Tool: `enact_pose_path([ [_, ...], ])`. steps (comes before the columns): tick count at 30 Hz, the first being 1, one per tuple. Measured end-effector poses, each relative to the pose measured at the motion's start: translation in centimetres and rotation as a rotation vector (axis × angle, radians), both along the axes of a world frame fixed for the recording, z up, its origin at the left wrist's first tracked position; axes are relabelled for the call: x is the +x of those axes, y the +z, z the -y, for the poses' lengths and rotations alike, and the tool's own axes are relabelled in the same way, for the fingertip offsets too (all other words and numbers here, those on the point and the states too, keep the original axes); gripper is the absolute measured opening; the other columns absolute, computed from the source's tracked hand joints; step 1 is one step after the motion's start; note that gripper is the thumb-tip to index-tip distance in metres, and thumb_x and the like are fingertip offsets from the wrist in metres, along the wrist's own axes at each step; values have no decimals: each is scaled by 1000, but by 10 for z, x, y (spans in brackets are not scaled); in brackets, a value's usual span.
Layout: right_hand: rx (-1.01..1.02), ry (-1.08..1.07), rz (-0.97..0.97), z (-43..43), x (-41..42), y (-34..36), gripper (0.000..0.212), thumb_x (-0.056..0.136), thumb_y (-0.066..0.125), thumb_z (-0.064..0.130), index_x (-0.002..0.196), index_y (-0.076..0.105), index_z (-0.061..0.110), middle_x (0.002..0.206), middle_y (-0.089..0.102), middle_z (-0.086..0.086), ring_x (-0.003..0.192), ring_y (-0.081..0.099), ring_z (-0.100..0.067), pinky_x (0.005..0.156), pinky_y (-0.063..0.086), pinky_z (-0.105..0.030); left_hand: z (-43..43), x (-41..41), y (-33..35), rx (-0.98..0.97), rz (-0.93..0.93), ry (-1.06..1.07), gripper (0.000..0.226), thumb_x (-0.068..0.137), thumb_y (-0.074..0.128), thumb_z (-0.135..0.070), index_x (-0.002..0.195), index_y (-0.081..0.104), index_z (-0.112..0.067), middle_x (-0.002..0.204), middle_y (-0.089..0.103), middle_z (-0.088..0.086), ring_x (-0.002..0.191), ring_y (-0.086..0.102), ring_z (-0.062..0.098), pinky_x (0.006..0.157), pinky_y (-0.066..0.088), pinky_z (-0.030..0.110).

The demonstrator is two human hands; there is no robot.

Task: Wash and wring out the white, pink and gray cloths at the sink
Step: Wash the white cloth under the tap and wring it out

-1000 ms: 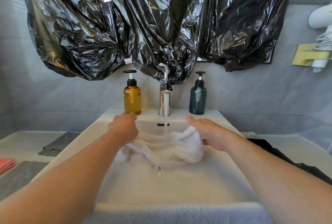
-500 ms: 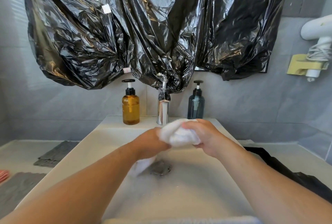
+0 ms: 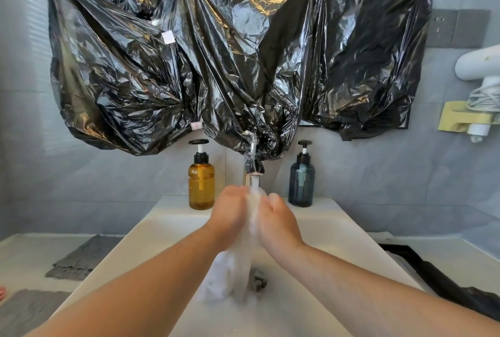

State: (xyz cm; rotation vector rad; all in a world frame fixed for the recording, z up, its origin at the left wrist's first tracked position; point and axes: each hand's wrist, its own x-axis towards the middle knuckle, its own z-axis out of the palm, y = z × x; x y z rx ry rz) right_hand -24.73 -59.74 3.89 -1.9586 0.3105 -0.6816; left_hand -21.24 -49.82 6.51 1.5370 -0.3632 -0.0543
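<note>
Together, left hand (image 3: 232, 215) and right hand (image 3: 279, 221) hold their grip pressed around the white cloth (image 3: 229, 273), under the running tap (image 3: 253, 167), over the sink (image 3: 173, 217).

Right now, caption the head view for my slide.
The left hand and right hand grip the white cloth under the running faucet.

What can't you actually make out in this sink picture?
All in the head view:
The white cloth: motion blur and running water smear it; the left hand and right hand cover its top.
The pink cloth: cut off by the left edge, only a sliver shows.
The drain: partly behind the cloth.
Whatever is behind the black plastic sheeting: fully covered.
</note>
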Motion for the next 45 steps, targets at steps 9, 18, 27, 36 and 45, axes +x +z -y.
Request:
enact_pose_path([
  [9, 179, 29, 90, 29, 14, 9, 26, 101, 50, 20, 76, 50, 13, 75, 48, 0, 68, 44, -15, 61, 36, -31, -33, 17, -6, 276, -46, -128, 31, 104, 40, -13, 100, 71, -11, 74, 68, 4, 61, 63, 13, 58, 46, 23],
  [18, 208, 469, -58, 25, -8, 7, 21, 81, 76, 25, 99, 65, 24, 90, 70, 6, 79, 65, -6, 66, 47, -17, -48, 29, -4, -345, -429, -48, 22, 100, 50, -15, 99, 67, -1, 95, 72, 20, 89, 67, 34, 92, 54, 45],
  [27, 458, 215, 54, 47, 10, 21, 18, 104, 52, 24, 114, 65, 18, 102, 74, -7, 90, 71, -24, 80, 58, -40, -19, 20, 9, 192, -312, 90, 28, 100, 58, -29, 107, 61, -2, 73, 55, 13, 59, 51, 23, 54, 40, 29],
  [36, 697, 110, -171, 38, 13, 18, 77, 55, 73, 70, 118, 67, 25, 109, 73, -8, 101, 69, -33, 98, 52, -50, 11, 43, -18, -14, -348, 4, 26, 91, 71, -27, 107, 68, -7, 96, 71, 9, 84, 68, 26, 69, 57, 35],
  [45, 413, 96, -14, 1, 5, -6, 40, 104, 42, 51, 114, 64, 19, 106, 71, -4, 99, 67, -21, 90, 54, -37, 5, 26, -17, -82, -186, 83, 51, 88, 64, -58, 91, 64, -7, 83, 66, 12, 77, 64, 27, 81, 54, 35],
])
